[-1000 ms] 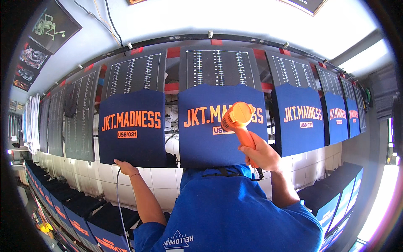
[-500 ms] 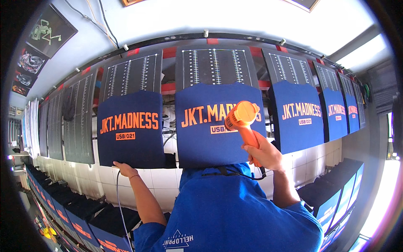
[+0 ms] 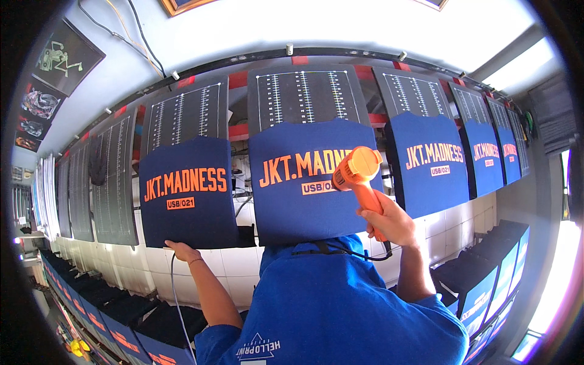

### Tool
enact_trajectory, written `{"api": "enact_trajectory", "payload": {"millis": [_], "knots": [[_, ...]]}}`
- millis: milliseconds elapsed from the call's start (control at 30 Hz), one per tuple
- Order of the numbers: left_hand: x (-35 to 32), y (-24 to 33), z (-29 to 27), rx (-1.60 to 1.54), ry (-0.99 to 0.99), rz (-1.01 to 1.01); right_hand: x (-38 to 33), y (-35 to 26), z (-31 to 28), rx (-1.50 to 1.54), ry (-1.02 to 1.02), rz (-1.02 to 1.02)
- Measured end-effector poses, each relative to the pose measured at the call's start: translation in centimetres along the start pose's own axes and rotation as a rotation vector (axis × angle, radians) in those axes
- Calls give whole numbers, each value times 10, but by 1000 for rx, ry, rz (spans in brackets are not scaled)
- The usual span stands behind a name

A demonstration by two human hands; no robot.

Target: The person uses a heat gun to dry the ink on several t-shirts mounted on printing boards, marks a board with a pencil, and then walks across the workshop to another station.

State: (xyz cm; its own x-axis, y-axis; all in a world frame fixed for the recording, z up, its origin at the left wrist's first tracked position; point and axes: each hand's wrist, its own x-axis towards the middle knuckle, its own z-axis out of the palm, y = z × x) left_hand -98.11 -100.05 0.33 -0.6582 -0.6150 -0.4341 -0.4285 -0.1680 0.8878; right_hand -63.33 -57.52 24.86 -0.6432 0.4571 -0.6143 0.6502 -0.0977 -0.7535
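Fingers of the right hand (image 3: 394, 222) wrap the handle of an orange heat gun (image 3: 363, 165), its barrel over the print of the middle navy T-shirt (image 3: 304, 213); the left hand (image 3: 184, 251) touches the lower edge of the left navy T-shirt (image 3: 188, 225), though whether it grips I cannot tell. Both shirts cover black printing boards (image 3: 293, 106) ruled in white, in a long row above white tiles (image 3: 237, 264), with a pale wall (image 3: 213, 39) beyond.

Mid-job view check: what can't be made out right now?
Head view, all four:
Print on the middle shirt: right end hidden by the orange gun-shaped tool.
Left hand: most fingers hidden, apparently behind the hand itself.
Farthest right shirt: lower print too small to read clearly.
Brown frame: cut off by the top edge.
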Motion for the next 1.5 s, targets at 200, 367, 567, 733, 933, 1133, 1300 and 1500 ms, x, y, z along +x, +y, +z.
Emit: {"api": "enact_trajectory", "payload": {"millis": [200,367,567,733,933,1133,1300,1500], "knots": [[0,-2,2,-32,-12,-13,-4,5,-1,86,47,-32],[8,-6,-4,-55,-113,-28,-11,4,-5,106,73,-10],[18,-4,-24,79,-84,-23,-1,0,9,166,-3,-25],[69,10,-57,106,47,-20,20,-34,56,227,-166,-63],[156,66,-89,101,139,9,46,-84,152,405,-308,-106],[262,130,-111,84,166,28,90,-118,253,437,-200,-183],[343,158,-114,88,68,8,94,-145,301,423,55,-183],[403,176,-106,84,111,15,83,-164,324,264,237,-128]]}}
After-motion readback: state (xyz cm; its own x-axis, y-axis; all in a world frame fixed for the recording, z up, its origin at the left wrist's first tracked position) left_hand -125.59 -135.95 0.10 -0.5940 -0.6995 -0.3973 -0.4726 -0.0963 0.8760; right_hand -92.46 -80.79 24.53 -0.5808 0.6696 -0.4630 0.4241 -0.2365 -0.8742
